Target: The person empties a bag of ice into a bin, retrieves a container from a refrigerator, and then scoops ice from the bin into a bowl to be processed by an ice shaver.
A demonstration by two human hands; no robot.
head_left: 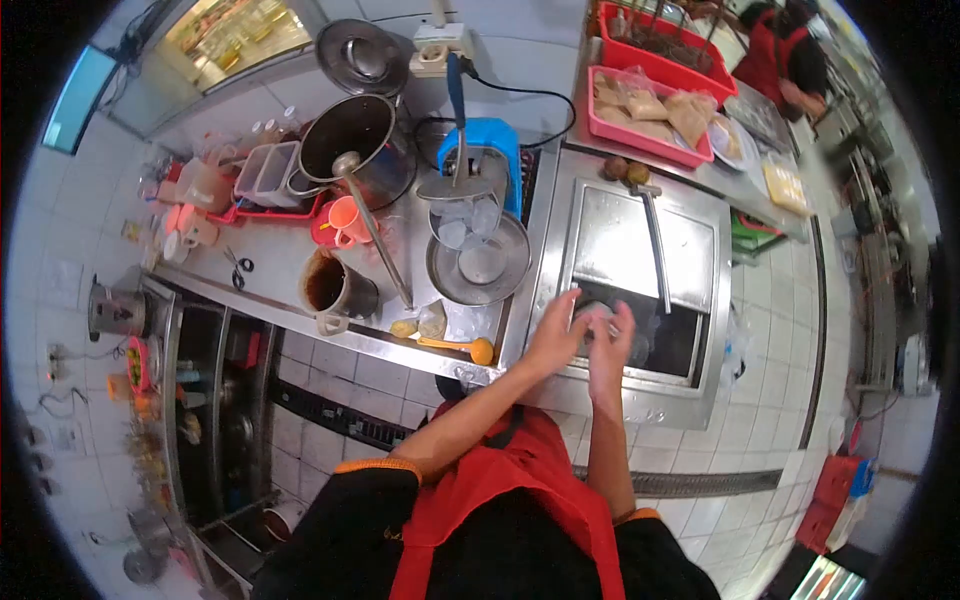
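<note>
My left hand (pixel 557 337) and my right hand (pixel 608 350) are close together over the dark opening (pixel 673 342) at the near side of a steel counter unit. Their fingers curve around a small, pale, see-through thing (pixel 597 311). The fingers partly cover it, so I cannot make out its kind. Below and right of the hands, a round clear shape (pixel 638 346) shows dimly inside the opening. A steel lid panel (pixel 620 235) covers the far part of the unit, and a long metal-handled tool (pixel 655 240) lies across it.
Left of my hands is a steel bowl (pixel 440 272) with several clear cups (pixel 485 215). Nearby are an orange ladle (pixel 480 350), a brown-stained jug (pixel 355 296), a tall pot (pixel 388 160) and a long ladle (pixel 375 235). A pink tray (pixel 650 146) holds bags. Another person (pixel 790 60) stands far right.
</note>
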